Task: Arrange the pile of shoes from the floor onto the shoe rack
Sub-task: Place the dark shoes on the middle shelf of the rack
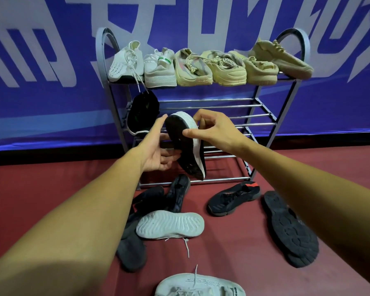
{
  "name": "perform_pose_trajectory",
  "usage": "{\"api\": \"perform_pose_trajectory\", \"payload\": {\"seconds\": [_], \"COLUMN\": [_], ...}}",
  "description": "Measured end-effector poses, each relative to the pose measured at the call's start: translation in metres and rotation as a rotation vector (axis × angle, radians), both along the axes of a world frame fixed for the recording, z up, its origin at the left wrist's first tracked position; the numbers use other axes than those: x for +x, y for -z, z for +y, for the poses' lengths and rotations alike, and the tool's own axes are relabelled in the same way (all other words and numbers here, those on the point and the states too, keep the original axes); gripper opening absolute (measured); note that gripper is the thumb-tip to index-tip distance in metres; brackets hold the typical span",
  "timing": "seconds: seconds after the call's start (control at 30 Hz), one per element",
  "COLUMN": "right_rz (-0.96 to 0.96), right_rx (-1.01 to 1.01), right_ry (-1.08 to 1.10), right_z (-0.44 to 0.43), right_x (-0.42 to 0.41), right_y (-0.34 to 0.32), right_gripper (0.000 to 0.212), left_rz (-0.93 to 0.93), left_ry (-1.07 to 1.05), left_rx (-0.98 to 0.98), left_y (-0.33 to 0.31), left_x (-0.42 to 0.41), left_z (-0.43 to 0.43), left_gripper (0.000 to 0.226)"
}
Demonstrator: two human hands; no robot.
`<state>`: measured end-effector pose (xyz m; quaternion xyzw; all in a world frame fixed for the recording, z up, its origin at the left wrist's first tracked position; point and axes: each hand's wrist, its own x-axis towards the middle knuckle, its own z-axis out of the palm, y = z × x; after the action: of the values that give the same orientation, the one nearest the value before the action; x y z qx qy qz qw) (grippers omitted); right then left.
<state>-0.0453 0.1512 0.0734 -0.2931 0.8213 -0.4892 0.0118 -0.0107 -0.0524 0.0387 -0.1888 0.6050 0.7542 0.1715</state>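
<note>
1. Step in hand: placing. A black shoe with a white sole rim (pixel 184 142) is held in the air in front of the shoe rack (pixel 212 107), sole turned toward the camera, at about the level of the second and third tiers.
2. Right hand (pixel 214 131): pinches the upper end of the held shoe, thumb on the sole and fingers over the rim.
3. Left hand (pixel 154 152): palm open and fingers largely straight, steadying the shoe's left side without closing on it.
4. Rack: the top tier is filled by a row of pale shoes (pixel 192 67). The second tier carries one black shoe (pixel 142 113) at its left end. The rails to its right are bare.
5. Progress: judged about halfway. On the floor (pixel 30 189) lie a white-soled shoe overturned (pixel 170 225), a black shoe with a red heel (pixel 233 199), a black shoe sole-up at right (pixel 291 229) and a pale shoe at the bottom edge (pixel 199 285). Dark overlapping shoes (pixel 137 231) lie to the left, and their number cannot be fixed.
6. Next move: the held shoe appears to match the black one on the second tier. It needs turning sole-down and setting across the rails just beside that shoe.
</note>
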Motion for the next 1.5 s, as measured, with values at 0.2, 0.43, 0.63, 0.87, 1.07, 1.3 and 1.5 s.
{"api": "perform_pose_trajectory", "payload": {"seconds": [0.2, 0.43, 0.63, 0.87, 1.07, 1.3, 1.5], "right_rz": [-0.243, -0.319, -0.601, -0.803, -0.736, -0.556, -0.574], "right_rx": [-0.083, 0.007, 0.251, 0.138, 0.15, 0.007, -0.111], "right_ry": [-0.125, -0.042, -0.238, -0.265, -0.317, -0.222, -0.127], "right_z": [0.009, 0.031, 0.046, 0.058, 0.058, 0.031, 0.011], "right_x": [0.01, 0.016, 0.031, 0.026, 0.012, 0.002, -0.014], "right_y": [-0.001, 0.005, -0.001, -0.002, -0.004, 0.007, 0.03], "right_gripper": [0.035, 0.049, 0.079, 0.101, 0.096, 0.071, 0.056], "left_rz": [-0.003, 0.011, 0.032, 0.092, 0.133, 0.153, 0.21], "left_ry": [0.104, 0.084, 0.217, 0.291, 0.21, 0.067, -0.117], "left_rx": [0.099, 0.125, 0.14, 0.114, 0.055, -0.057, -0.127], "left_y": [-0.005, -0.015, -0.026, -0.032, -0.036, -0.03, -0.02], "left_x": [0.012, 0.033, 0.053, 0.064, 0.056, 0.035, 0.019], "left_z": [-0.002, 0.009, 0.007, 0.006, 0.006, 0.003, 0.002], "left_gripper": [0.041, 0.051, 0.025, 0.054, 0.086, 0.065, 0.066]}}
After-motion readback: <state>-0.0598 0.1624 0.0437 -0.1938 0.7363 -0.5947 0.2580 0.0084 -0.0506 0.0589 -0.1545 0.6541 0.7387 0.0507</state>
